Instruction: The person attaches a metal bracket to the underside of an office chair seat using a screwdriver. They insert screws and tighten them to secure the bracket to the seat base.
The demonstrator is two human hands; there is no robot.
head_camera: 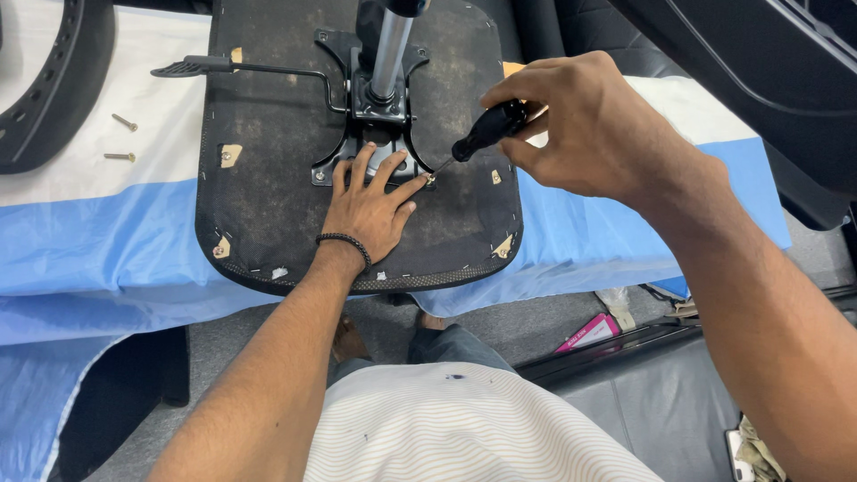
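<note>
Two hands: both on the upturned seat [268,161], which lies underside up on a white-and-blue sheet [98,241].
Left hand [366,210]: flat on the seat, fingers spread, index tip just beside the screw [430,178] at the plate's [332,170] right corner; a black bead band sits on the wrist.
Right hand [585,125]: fingers wrapped tight around the black handle of the screwdriver [478,138].
Screwdriver: tilted, tip touching the screw.
Plate: black metal bracket in the seat's middle, carrying the chrome column [390,54] and a lever [232,65] that runs left.
Done: a screw shows in the plate's left corner [320,176].
Left: the right-corner screw looks unfinished; cannot tell whether it goes in or out.
Spare: two loose screws [121,139] on the sheet, well apart from the seat, near a curved black part [54,98].
</note>
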